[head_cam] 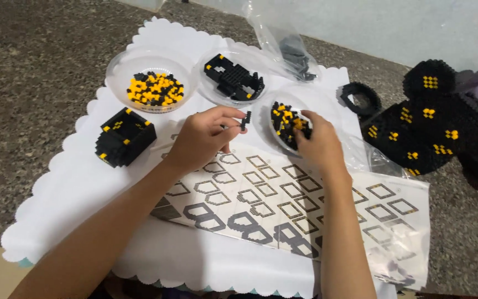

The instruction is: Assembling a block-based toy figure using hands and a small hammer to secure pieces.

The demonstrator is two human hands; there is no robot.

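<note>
1. Head view, left hand [203, 135]: our fingers are pinched shut on a small black piece [244, 120], held at the fingertips just clear of the sheet. The piece stands roughly upright, its long axis up and down.

2. Right hand [317, 145]: our fingers are curled down into the near dish [265, 128], among loose black and yellow bricks [284, 119]. The fingertips are buried there, so we cannot tell whether they have closed on one.

3. The key relation: the piece lies just right of our left fingertips and just left of our right fingers, with the dish rim between. The two hands are near each other, not touching. The left hand has the piece; the right is the nearer one to the loose bricks.

4. Beyond our fingers stand two more dishes, one with yellow and black bricks [155, 88], one with a black part-build [234, 77]. Left of our left hand sits a black block [124, 137].

5. Under both wrists lies the instruction sheet [283, 205] on a white scalloped mat [78, 188], over a speckled surface [34, 83]. Far right sits a large black model [443, 127]; a pale wall [405, 27] stands behind.
</note>
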